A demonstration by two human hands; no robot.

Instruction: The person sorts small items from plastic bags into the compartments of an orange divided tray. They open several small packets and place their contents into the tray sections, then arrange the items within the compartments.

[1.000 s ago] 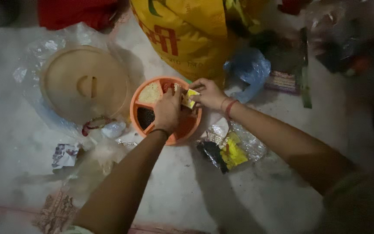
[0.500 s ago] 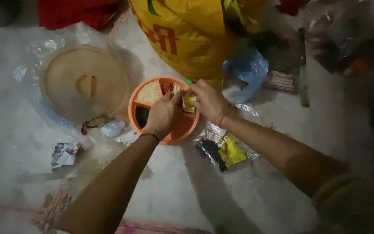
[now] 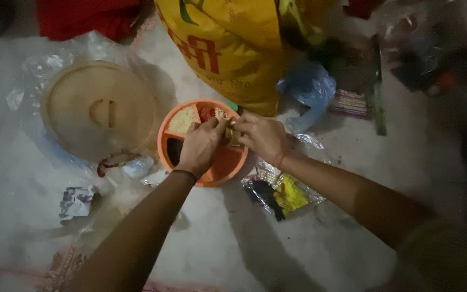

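Nearest, at six o'clock, both forearms reach up over the pale floor (image 3: 233, 238). At four o'clock of the hands lies a clear plastic bag (image 3: 282, 192) with black and yellow contents. The left hand (image 3: 200, 145) and right hand (image 3: 261, 136) meet above the orange divided dish (image 3: 220, 167), fingers of both pinched together on a small yellow packet (image 3: 232, 132), mostly hidden between them. The dish's compartments at ten o'clock hold pale, red and dark contents. At nine o'clock a round tan lid (image 3: 98, 108) rests on clear plastic. Farthest, at twelve o'clock, stands a large yellow sack (image 3: 228, 48), with a blue plastic bag (image 3: 309, 89) just beside it at two o'clock.
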